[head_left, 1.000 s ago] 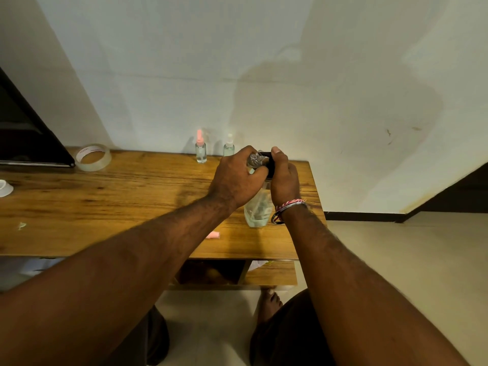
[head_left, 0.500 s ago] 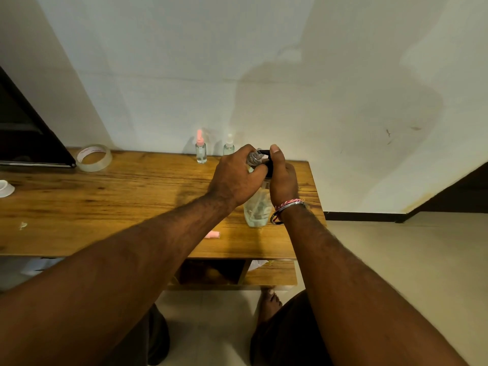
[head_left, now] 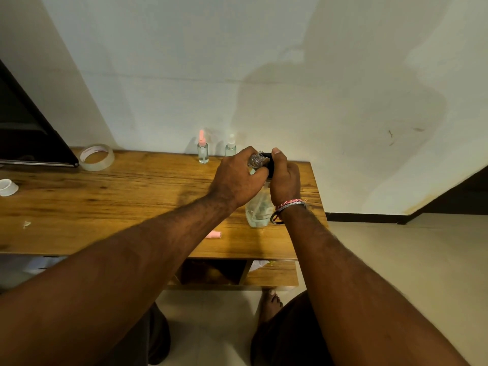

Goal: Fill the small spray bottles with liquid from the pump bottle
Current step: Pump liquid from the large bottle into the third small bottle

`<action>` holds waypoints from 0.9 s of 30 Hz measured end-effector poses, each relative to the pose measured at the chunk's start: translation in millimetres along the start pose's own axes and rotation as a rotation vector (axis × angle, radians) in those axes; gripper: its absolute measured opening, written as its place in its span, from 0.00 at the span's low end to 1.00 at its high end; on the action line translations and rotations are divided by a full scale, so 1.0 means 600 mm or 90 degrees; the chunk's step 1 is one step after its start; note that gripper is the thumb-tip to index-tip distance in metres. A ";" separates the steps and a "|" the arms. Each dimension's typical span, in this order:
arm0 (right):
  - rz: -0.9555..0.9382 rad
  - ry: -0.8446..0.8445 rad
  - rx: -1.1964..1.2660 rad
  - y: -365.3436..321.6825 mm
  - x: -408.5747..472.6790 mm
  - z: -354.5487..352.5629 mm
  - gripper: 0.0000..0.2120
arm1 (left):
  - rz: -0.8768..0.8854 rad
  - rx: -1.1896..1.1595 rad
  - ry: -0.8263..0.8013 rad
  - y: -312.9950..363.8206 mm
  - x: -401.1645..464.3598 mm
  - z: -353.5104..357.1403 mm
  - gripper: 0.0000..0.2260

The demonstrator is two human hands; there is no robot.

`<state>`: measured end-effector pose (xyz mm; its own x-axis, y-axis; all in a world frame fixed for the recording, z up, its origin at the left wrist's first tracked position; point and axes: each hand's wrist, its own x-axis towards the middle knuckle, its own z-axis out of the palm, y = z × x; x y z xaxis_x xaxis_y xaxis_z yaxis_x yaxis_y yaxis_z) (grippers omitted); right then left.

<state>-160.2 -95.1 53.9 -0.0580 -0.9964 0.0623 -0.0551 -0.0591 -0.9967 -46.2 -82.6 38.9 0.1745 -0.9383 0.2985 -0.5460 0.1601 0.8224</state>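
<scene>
A clear pump bottle (head_left: pixel 258 210) with a black pump head stands near the right end of the wooden table (head_left: pixel 105 204). My right hand (head_left: pixel 284 178) curls round the black pump head, thumb on top. My left hand (head_left: pixel 237 178) grips a small clear spray bottle (head_left: pixel 255 159), held tilted with its open neck at the pump's spout. Two more small spray bottles stand at the back by the wall: one with a pink top (head_left: pixel 202 150) and one with a white top (head_left: pixel 230 146). A pink cap (head_left: pixel 214 234) lies on the table under my left forearm.
A roll of clear tape (head_left: pixel 97 157) lies at the back left beside a dark screen (head_left: pixel 29 128). A white cap (head_left: pixel 8 186) sits at the left edge. The table's right edge is just past the pump bottle. A shelf (head_left: pixel 272 273) runs under the table.
Both hands have stayed at the pump head. The small bottle in my left hand has shifted slightly up and toward the spout.
</scene>
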 end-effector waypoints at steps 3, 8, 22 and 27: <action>0.007 -0.019 -0.001 0.004 -0.001 -0.001 0.22 | -0.001 -0.012 0.004 0.003 -0.001 -0.001 0.06; 0.018 -0.028 0.002 0.000 -0.004 0.000 0.24 | -0.011 -0.010 -0.003 0.007 0.002 -0.005 0.10; -0.024 0.010 -0.009 0.003 -0.001 0.003 0.24 | -0.028 -0.010 0.024 0.009 -0.004 0.001 0.11; -0.031 0.002 -0.003 0.007 0.002 0.003 0.23 | -0.023 -0.009 0.014 0.008 -0.003 0.000 0.10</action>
<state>-158.5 -96.9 49.8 -0.0576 -0.9922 0.1106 -0.0626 -0.1070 -0.9923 -49.4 -80.4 42.5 0.2115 -0.9366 0.2794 -0.5270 0.1315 0.8396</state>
